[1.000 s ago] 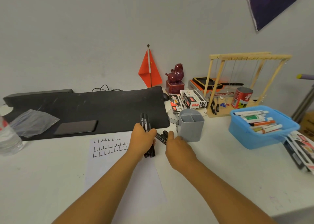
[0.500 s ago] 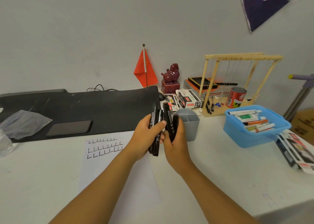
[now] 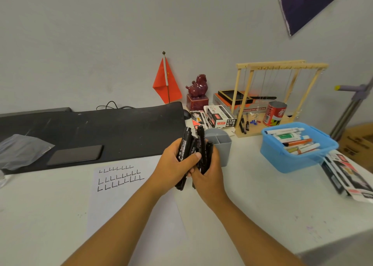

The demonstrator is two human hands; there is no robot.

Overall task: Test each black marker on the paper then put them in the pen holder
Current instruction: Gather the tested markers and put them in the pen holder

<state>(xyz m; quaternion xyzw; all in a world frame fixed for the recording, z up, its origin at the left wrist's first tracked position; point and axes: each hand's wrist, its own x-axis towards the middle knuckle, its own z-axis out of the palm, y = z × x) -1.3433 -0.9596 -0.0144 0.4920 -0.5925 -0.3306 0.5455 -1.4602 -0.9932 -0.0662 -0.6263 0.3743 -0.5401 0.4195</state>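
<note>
Now we have gathered the black plastic markers (image 3: pixel 186 150) into one bundle, left hand (image 3: pixel 173 168) and right hand (image 3: pixel 207 174) closed around it, lifted off the white paper sheet (image 3: pixel 121 195) beside the grey plastic pen holder (image 3: pixel 221 144).

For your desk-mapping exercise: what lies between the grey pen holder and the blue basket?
In the head view, nothing: bare white table separates the pen holder from the blue basket.

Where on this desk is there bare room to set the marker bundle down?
Bare table lies between the paper, pen holder and blue basket, and left of the paper. The back right, around the marker boxes and wooden frame, is crowded.
</note>
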